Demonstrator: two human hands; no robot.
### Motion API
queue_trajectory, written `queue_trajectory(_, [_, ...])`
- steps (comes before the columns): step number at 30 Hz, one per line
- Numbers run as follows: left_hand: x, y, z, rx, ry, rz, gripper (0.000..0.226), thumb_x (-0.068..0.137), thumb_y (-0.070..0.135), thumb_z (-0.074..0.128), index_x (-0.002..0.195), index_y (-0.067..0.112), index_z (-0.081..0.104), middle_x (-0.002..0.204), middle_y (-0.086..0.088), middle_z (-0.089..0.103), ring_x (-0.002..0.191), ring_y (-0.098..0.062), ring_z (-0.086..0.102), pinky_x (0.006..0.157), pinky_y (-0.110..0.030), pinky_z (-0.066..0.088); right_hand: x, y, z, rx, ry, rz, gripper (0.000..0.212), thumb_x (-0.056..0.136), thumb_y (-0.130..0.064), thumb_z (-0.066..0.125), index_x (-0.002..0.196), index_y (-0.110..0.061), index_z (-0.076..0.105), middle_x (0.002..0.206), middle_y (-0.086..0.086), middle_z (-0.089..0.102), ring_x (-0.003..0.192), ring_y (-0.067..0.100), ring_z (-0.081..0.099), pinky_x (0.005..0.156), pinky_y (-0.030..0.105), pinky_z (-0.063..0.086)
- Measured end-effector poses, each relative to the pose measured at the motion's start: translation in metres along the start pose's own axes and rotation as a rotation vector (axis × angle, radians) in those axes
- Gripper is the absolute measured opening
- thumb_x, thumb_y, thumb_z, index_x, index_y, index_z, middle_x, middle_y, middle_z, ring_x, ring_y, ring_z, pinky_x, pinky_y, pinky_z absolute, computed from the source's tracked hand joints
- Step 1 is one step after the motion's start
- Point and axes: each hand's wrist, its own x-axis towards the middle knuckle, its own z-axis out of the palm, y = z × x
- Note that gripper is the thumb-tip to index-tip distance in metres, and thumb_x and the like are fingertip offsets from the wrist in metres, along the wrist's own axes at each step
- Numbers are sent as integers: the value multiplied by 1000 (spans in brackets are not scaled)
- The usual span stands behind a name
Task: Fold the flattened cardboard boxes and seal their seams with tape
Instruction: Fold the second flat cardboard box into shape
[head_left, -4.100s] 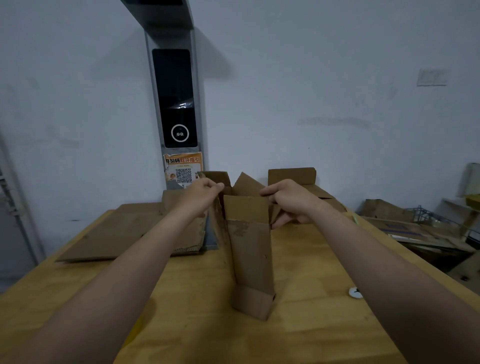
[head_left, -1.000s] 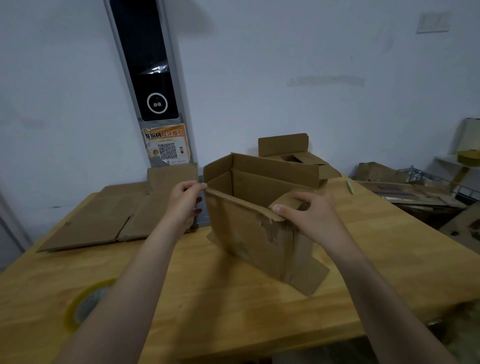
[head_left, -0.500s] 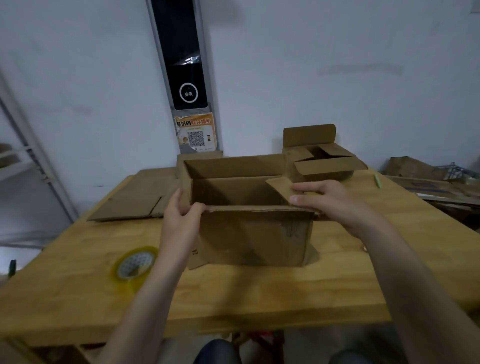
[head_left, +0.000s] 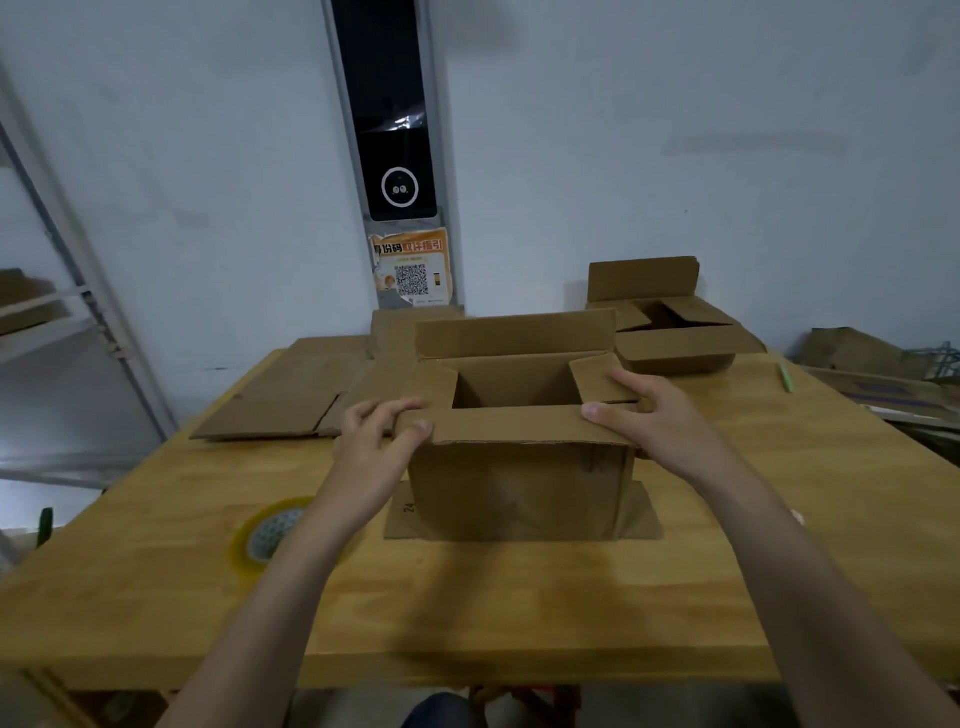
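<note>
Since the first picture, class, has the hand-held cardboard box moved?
Yes. The cardboard box has swung from end-on to broadside, now parallel to the wooden table's near edge.

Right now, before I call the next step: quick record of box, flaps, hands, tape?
box: upright on table
top flaps: side and near flaps folded in; far flap upright; no tape visible
left hand: grips near-left corner
right hand: presses right flap, fingers flat
tape roll: on table, left of box, untouched
flattened cardboard: back left
second box: back right, partly open
</note>
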Motion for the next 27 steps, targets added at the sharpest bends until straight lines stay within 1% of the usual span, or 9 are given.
queue_trajectory(6, [30, -2, -6, 67, 4, 87, 28, 97, 49, 62, 123, 40, 64, 147, 16, 38, 142, -12, 32, 116, -45, 30, 15, 9, 1, -53, -21, -17, 90, 64, -80, 68, 144, -42, 49, 143, -14, 39, 128, 15, 42, 100, 48, 53])
queue_trajectory(9, [40, -9, -10, -25, -66, 73, 37, 89, 62, 64, 123, 48, 63, 142, 18, 50, 133, -12, 45, 112, -48, 42, 14, 11, -1, -36, -8, -24, 84, 64, -76, 69, 140, -45, 52, 139, -17, 39, 125, 11, 40, 98, 41, 51])
queue_trajectory(11, [39, -18, -10, -98, -104, 72, 50, 78, 77, 62, 124, 56, 60, 140, 16, 55, 132, -18, 52, 107, -50, 48, 11, 16, -1, 30, -14, -25, 79, 64, -78, 74, 136, -52, 54, 142, -17, 42, 128, 13, 44, 100, 44, 52])
queue_trajectory(13, [37, -27, -7, -143, -93, 122, 56, 75, 80, 59, 125, 56, 60, 146, 19, 51, 137, -16, 49, 109, -47, 46, 9, 23, -1, 142, -31, -38, 71, 65, -74, 79, 130, -58, 56, 143, -13, 48, 127, 18, 52, 99, 47, 55])
queue_trajectory(16, [38, -31, -2, -163, -40, 230, 55, 76, 74, 58, 125, 49, 63, 155, 33, 35, 145, 2, 33, 111, -36, 35, 5, 29, 0, 276, -35, -63, 63, 72, -55, 78, 131, -53, 58, 136, -13, 54, 119, 15, 60, 91, 38, 60])
queue_trajectory(18, [41, -33, 0, -192, -37, 256, 54, 77, 70, 59, 125, 46, 64, 152, 37, 38, 141, 9, 34, 112, -36, 37, 3, 29, 1, 330, -34, -78, 63, 73, -49, 76, 133, -48, 57, 134, -12, 55, 115, 14, 63, 84, 30, 61])
queue_trajectory(22, [47, -41, 4, -234, -40, 258, 46, 78, 68, 61, 119, 48, 64, 148, 33, 46, 141, 0, 41, 116, -46, 40, 2, 28, 3, 362, -34, -80, 63, 75, -49, 75, 135, -45, 57, 132, -10, 57, 112, 14, 64, 80, 26, 60])
queue_trajectory(24, [51, -41, 1, -240, -71, 254, 43, 74, 68, 66, 111, 48, 66, 147, 32, 47, 139, -1, 44, 115, -47, 41, 5, 28, 0, 293, -46, -74, 64, 72, -62, 79, 131, -49, 58, 142, -9, 51, 121, 14, 59, 86, 33, 59])
queue_trajectory(27, [65, -34, -17, -83, -134, 231, 49, 55, 74, 77, 96, 46, 69, 150, 25, 39, 140, -8, 38, 116, -47, 34, 24, 24, -13, 25, -101, -83, 69, 59, -78, 80, 119, -49, 62, 163, -20, 16, 147, 18, 26, 113, 49, 38])
